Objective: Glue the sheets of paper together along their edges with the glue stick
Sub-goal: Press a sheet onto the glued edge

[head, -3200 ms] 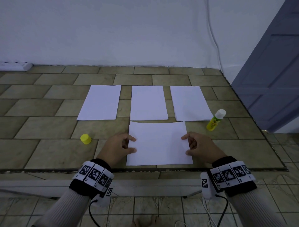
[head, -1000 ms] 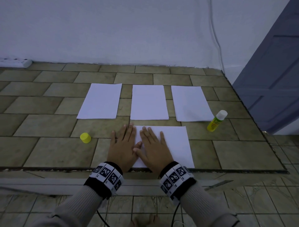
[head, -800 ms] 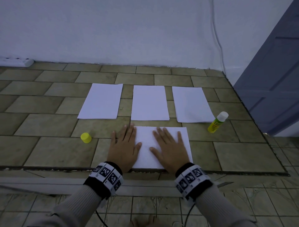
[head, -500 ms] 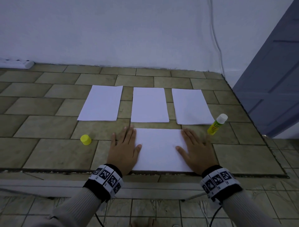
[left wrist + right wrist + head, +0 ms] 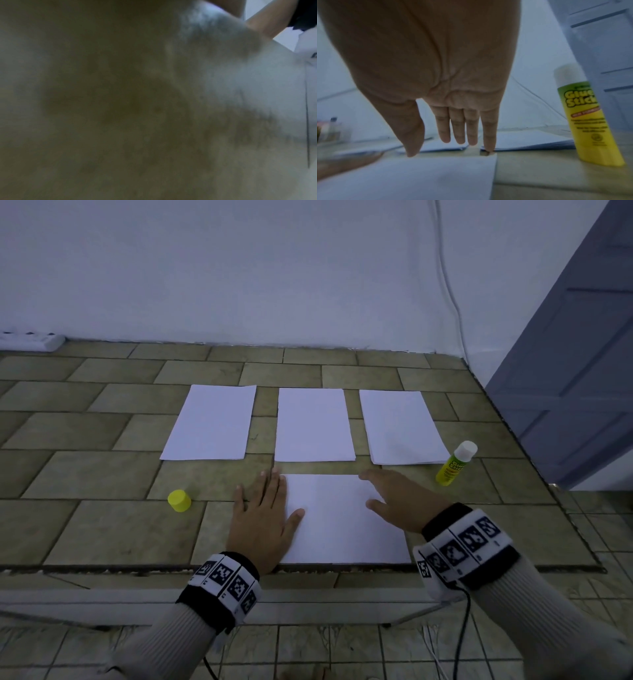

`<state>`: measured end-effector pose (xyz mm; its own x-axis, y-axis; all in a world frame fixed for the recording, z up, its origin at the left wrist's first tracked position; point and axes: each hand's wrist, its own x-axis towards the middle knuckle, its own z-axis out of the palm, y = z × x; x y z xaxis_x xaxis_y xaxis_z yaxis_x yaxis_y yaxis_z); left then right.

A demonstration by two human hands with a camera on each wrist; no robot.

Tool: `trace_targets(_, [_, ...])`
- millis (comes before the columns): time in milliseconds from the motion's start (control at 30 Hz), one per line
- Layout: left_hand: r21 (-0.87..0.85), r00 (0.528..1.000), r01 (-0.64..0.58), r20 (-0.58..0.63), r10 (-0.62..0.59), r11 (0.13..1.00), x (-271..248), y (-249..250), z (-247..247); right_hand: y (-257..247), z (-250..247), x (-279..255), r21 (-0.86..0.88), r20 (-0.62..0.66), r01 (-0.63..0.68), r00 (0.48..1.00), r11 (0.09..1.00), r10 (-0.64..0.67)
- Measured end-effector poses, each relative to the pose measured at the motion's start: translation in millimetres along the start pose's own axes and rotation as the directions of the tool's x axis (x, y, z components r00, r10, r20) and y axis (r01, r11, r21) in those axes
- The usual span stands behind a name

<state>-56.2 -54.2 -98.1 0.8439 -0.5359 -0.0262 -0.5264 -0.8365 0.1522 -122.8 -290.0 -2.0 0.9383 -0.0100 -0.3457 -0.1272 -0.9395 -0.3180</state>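
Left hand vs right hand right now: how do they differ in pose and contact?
The left hand lies flat, palm down, straddling the near sheet's left edge; the right hand is raised over its right part, only the little finger seeming to touch. The left points straight ahead; the right angles leftward. Both have straight fingers and hold nothing.

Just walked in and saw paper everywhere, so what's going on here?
A person is gluing sheets together on a tiled table. The left hand lies flat on the left edge of the near sheet; the right hand, fingers straight, is over its far right corner. Three more stacks of paper lie behind. The glue stick stands uncapped to the right, its yellow cap on the left.
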Motion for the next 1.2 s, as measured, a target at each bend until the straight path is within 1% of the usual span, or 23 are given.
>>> trace_targets(100, [0.020,0.999,0.008,0.031,-0.008,1.000,0,2,-3,4,7,15,-0.138,0.036,-0.025,0.999,0.990,0.030])
trace_targets(200, [0.035,0.999,0.008,0.049,-0.009,0.999,-1,2,-4,5,5,22,-0.276,0.001,-0.034,0.999,0.961,0.035])
trace_targets(267, [0.018,0.999,0.002,0.036,-0.002,1.000,-1,1,-4,5,2,26,-0.322,-0.013,-0.026,1.000,0.947,0.023])
trace_targets(333, [0.001,1.000,-0.007,0.025,0.007,1.000,-1,0,-3,5,0,30,-0.332,-0.006,-0.018,1.000,0.943,0.017])
trace_targets(433, [-0.006,1.000,-0.020,0.021,0.020,1.000,-1,0,-2,6,-4,36,-0.279,-0.015,-0.027,1.000,0.960,0.023])
trace_targets(500, [-0.012,1.000,-0.021,0.011,0.022,1.000,-1,0,-2,6,-9,37,-0.194,-0.033,-0.027,0.999,0.981,0.021])
trace_targets(600, [0.002,0.999,-0.019,0.032,0.019,1.000,-2,0,-3,7,-19,37,-0.078,-0.052,-0.019,0.999,0.997,0.015])
trace_targets(800, [0.019,0.998,-0.006,0.070,0.005,1.000,-2,1,-6,10,-32,34,-0.089,-0.032,0.028,0.999,0.996,-0.031])
trace_targets(933, [-0.020,0.999,0.001,0.053,0.000,1.000,-3,1,-7,10,-57,24,-0.090,-0.144,0.069,0.986,0.994,-0.081])
trace_targets(1033, [-0.054,0.999,0.020,0.044,-0.017,0.998,-4,1,-8,8,-86,12,-0.064,-0.255,0.066,0.964,0.996,-0.080])
trace_targets(1133, [-0.053,0.999,0.016,0.030,-0.014,0.998,-5,2,-8,13,-109,10,0.028,-0.386,0.042,0.922,0.999,-0.028])
trace_targets(1200, [-0.046,0.999,0.016,0.040,-0.014,0.999,-5,3,-9,20,-114,18,0.132,-0.430,0.032,0.902,0.991,0.028])
